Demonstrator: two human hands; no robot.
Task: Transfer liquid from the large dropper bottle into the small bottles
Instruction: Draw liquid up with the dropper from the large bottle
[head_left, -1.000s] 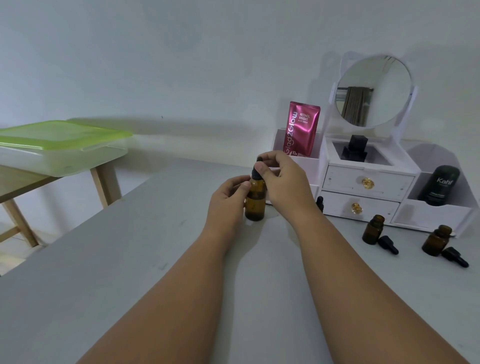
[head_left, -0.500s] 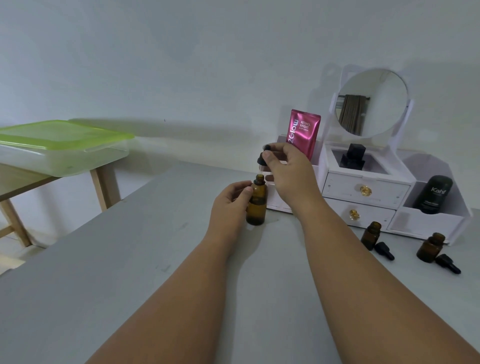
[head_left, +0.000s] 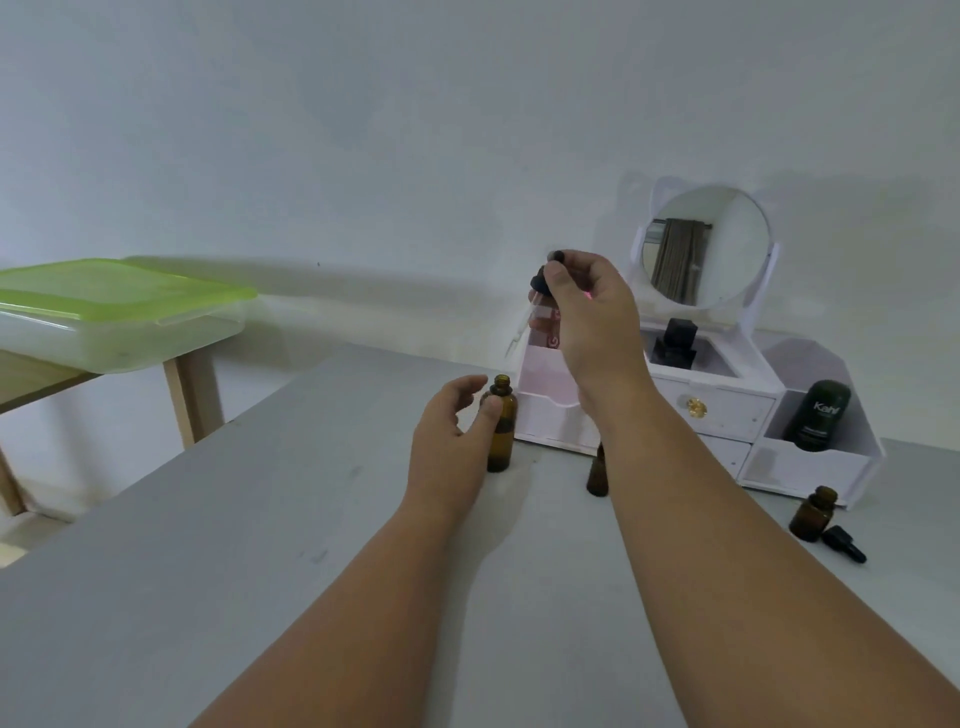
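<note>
The large amber dropper bottle (head_left: 502, 427) stands uncapped on the grey table (head_left: 218, 551). My left hand (head_left: 451, 441) holds it around the body with thumb and fingers. My right hand (head_left: 589, 312) is raised well above the bottle and pinches the black dropper cap (head_left: 543, 278); its clear glass pipette (head_left: 522, 325) slants down to the left, fully out of the bottle. A small amber bottle (head_left: 597, 475) stands partly hidden behind my right forearm. Another small open amber bottle (head_left: 811, 514) stands at the right with its black dropper cap (head_left: 844, 543) lying beside it.
A white vanity organiser (head_left: 727, 405) with drawers and a round mirror (head_left: 704, 244) stands against the wall behind the bottles; it holds a dark tube (head_left: 818, 415) and a black item (head_left: 675, 343). A green-lidded plastic box (head_left: 114, 312) sits on a wooden table at left.
My right hand has lifted the dropper cap off the large bottle and raised it until the pipette is clear. My left hand has stayed on the bottle.
</note>
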